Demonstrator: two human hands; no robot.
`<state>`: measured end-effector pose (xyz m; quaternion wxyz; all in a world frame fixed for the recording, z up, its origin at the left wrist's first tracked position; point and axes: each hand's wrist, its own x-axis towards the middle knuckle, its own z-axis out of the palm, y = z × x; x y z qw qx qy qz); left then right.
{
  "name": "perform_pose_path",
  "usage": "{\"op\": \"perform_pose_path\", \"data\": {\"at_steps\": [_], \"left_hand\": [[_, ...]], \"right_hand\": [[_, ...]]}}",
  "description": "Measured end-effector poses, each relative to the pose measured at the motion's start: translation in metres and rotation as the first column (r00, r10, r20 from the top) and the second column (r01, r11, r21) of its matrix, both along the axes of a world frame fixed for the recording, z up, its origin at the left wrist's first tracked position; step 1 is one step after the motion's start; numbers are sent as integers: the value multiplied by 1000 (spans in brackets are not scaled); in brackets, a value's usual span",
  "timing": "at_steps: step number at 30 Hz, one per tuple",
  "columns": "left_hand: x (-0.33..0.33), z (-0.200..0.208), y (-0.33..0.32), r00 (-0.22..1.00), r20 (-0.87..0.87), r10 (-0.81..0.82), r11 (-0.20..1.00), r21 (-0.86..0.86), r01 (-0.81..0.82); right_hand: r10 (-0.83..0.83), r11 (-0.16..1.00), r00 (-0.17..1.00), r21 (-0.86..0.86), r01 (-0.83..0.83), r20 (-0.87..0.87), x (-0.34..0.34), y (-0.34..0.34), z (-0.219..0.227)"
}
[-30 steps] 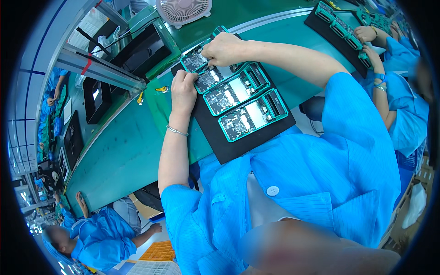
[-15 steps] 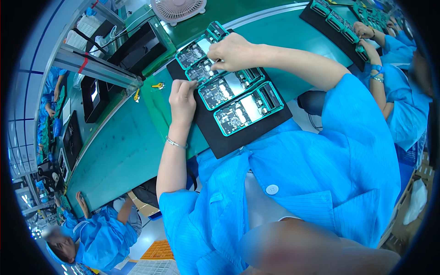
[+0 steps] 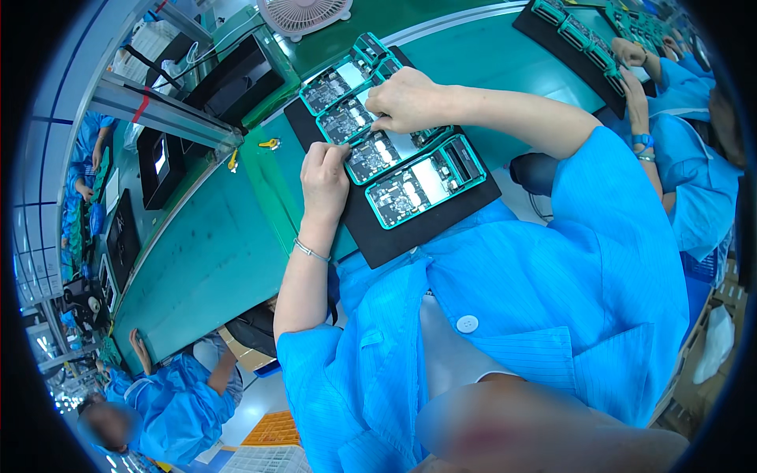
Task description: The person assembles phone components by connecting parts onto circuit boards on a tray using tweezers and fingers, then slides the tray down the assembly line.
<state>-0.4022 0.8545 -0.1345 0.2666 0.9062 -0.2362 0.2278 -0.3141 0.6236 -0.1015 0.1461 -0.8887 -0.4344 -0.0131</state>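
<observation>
Several open teal-framed housings with circuit boards lie in a row on a black mat (image 3: 378, 246). The nearest housing (image 3: 426, 188) is fully visible, with a silver plate in its middle. My left hand (image 3: 325, 177) is closed, its fingertips bunched at the left corner of the second housing (image 3: 374, 159). My right hand (image 3: 406, 101) reaches over the middle of the row, its thumb and fingers pinched above that housing and the third housing (image 3: 344, 122). Whatever either pinch holds is too small or hidden. Farther back, another housing (image 3: 327, 88) is partly covered by my right hand.
The mat lies on a green worktable (image 3: 213, 244). Yellow-handled small parts (image 3: 270, 143) rest left of it, near a metal post (image 3: 169, 118). A pink fan (image 3: 303, 16) stands at the far edge. A co-worker (image 3: 670, 142) handles similar housings at right; another person (image 3: 169, 402) sits at lower left.
My left hand has shifted slightly right and down along the second housing's edge. The right hand has moved a little right, and the mat with its housings sits marginally higher in view.
</observation>
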Motion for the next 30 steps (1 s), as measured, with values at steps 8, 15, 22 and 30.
{"op": "perform_pose_path", "data": {"at_steps": [8,15,22,30], "left_hand": [[-1,-1,-1,1000,4,8,999,35,-9],[-3,-4,-1,1000,20,3,999,34,-4],[-1,-8,0,1000,25,-5,999,38,4],[-1,-9,0,999,23,-26,998,55,25]], "right_hand": [[15,1000,999,26,-16,50,0,2,-9],[33,999,999,-16,-32,41,-3,2,-8],[25,999,994,-23,-23,103,-5,4,-11],[17,999,1000,-41,-16,13,-5,4,-5]]}}
